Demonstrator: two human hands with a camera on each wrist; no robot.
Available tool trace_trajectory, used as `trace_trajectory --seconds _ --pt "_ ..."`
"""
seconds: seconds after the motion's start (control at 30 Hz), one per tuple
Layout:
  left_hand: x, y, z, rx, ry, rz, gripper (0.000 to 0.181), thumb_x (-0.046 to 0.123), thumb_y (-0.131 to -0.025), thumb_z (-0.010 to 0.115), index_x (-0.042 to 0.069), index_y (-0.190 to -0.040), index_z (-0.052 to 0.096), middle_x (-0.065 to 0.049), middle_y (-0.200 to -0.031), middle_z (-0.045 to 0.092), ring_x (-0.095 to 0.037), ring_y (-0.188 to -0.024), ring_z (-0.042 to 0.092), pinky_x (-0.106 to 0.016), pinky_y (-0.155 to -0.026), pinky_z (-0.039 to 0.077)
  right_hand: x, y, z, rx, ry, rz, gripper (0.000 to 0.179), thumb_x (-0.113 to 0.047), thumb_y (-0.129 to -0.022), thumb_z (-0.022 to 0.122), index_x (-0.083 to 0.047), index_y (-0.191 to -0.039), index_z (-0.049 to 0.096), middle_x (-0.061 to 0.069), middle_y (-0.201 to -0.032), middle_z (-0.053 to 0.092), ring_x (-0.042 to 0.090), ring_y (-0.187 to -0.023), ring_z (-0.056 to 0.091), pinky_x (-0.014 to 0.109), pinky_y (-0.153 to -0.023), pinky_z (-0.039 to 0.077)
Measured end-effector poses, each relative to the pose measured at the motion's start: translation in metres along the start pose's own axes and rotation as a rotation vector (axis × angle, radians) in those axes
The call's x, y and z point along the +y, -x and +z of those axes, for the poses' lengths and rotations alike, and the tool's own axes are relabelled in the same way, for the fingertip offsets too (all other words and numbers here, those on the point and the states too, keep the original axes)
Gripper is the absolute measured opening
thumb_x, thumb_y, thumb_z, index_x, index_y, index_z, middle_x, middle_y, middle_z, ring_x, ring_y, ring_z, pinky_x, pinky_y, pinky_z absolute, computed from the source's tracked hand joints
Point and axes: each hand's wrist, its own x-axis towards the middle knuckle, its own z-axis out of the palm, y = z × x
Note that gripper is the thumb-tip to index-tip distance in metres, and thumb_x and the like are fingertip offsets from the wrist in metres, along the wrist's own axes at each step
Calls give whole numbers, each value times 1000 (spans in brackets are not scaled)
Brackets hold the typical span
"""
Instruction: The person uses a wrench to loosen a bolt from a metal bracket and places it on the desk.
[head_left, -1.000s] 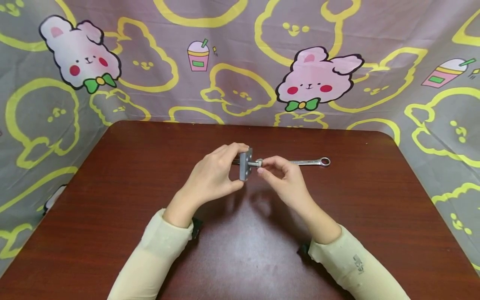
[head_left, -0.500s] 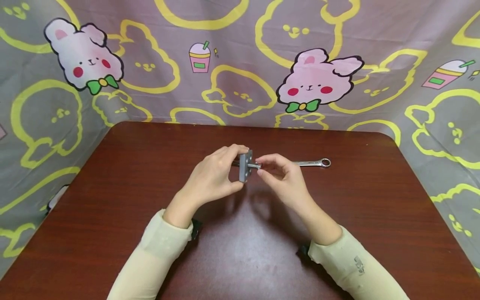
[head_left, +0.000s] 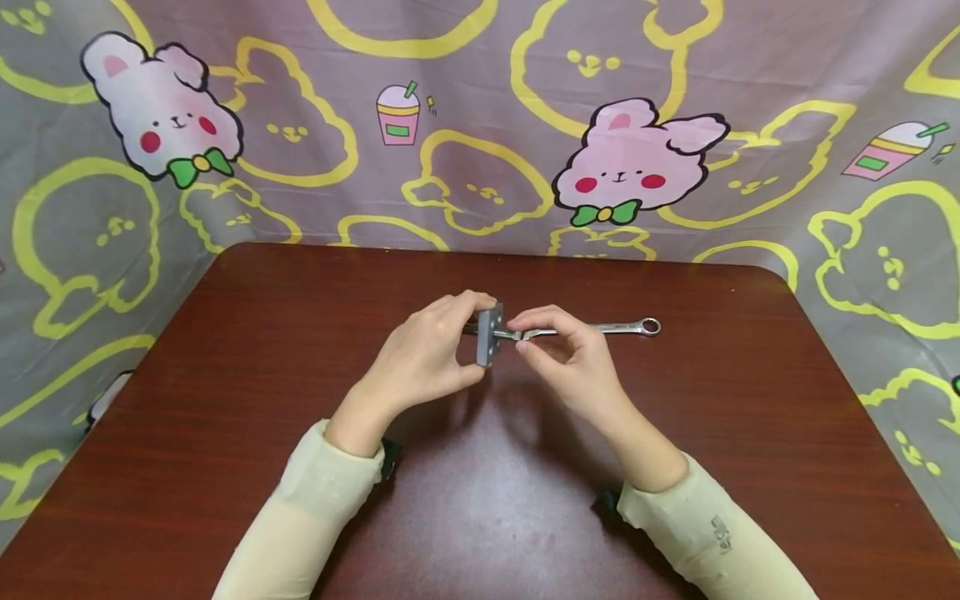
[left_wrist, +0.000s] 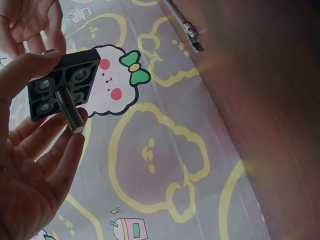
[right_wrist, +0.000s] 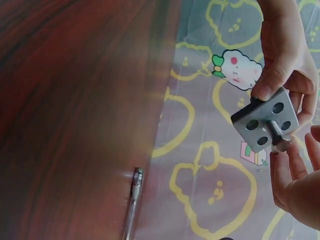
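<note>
My left hand (head_left: 423,350) grips a grey square plate (head_left: 489,335) by its edges, thumb on one side and fingers on the other, above the table. Several round holes surround a bolt that runs through the plate's middle. The bolt's threaded shank (left_wrist: 70,110) sticks out on the left hand's side, near those fingers. On the other side, the bolt head (right_wrist: 281,145) stands off the plate's face. The right hand (head_left: 573,358) has its thumb and index finger around that bolt head, partly covering it.
A silver wrench (head_left: 633,327) with a ring end lies on the brown table (head_left: 480,517) behind the right hand, which hides part of it. A patterned curtain (head_left: 480,125) rises along the table's back and sides.
The right thumb and index finger have shifted around the bolt head. The plate and bolt have dipped slightly in the left hand's grip. The wrench lies where it was.
</note>
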Motion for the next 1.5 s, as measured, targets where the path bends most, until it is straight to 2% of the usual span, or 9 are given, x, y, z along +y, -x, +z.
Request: trace_trajectory --seconds 0.17,0.3,0.47,0.63,0.97,1.17,1.27,1.37,1.5 --pt "0 0 0 2 -10 0 69 16 -67 85 13 -128 53 -1 -119 67 -17 -103 65 -36 -81 56 -3 0 -3 23 17 -10 21 8 -87 66 6 -108 68 18 -109 65 15 -101 65 23 -82 57" --pt "0 0 1 23 -11 13 70 15 -66 85 13 -128 53 -1 -123 66 -16 -104 65 -36 -81 56 1 0 -6 57 71 78 19 2 -90 65 4 -109 67 19 -107 68 10 -96 66 20 -81 56" --pt "0 0 1 52 -6 40 69 15 -66 84 13 -128 54 -1 -126 65 -17 -106 64 -35 -82 56 8 1 -6 10 130 166 20 -3 -90 68 4 -109 66 20 -96 70 5 -84 65 19 -76 54" --pt "1 0 2 63 0 59 70 14 -65 85 12 -128 54 -1 -127 65 -17 -107 64 -35 -83 56 10 -1 -2 -3 94 161 19 -1 -90 67 6 -108 65 24 -89 69 6 -76 67 22 -73 55" --pt "1 -1 1 44 10 47 70 13 -66 85 10 -128 53 -2 -127 65 -19 -108 65 -36 -86 56 5 -2 1 22 70 133 27 4 -86 70 5 -113 66 22 -94 70 5 -81 65 21 -76 55" --pt "2 -2 0 46 19 53 69 13 -67 85 10 -127 53 -3 -126 65 -21 -107 65 -36 -85 56 4 -3 2 35 -60 139 25 8 -89 64 10 -114 63 5 -95 65 14 -73 72 31 -73 60" --pt "2 -1 0 45 17 54 68 13 -67 85 10 -127 53 -3 -126 65 -21 -107 65 -37 -85 56 4 -3 2 49 -60 119 23 8 -89 64 10 -111 64 0 -93 65 12 -72 71 33 -73 60" --pt "1 -1 1 44 17 53 68 13 -67 85 11 -127 53 -3 -125 65 -21 -107 66 -37 -84 56 3 -3 3 62 -27 80 23 10 -86 66 9 -109 65 4 -94 69 7 -76 69 28 -72 59" --pt "0 0 2 37 16 52 68 13 -67 85 11 -127 53 -3 -124 66 -20 -106 65 -36 -84 56 3 -2 4 73 14 34 26 11 -84 67 8 -110 65 19 -103 70 7 -89 68 21 -78 56"
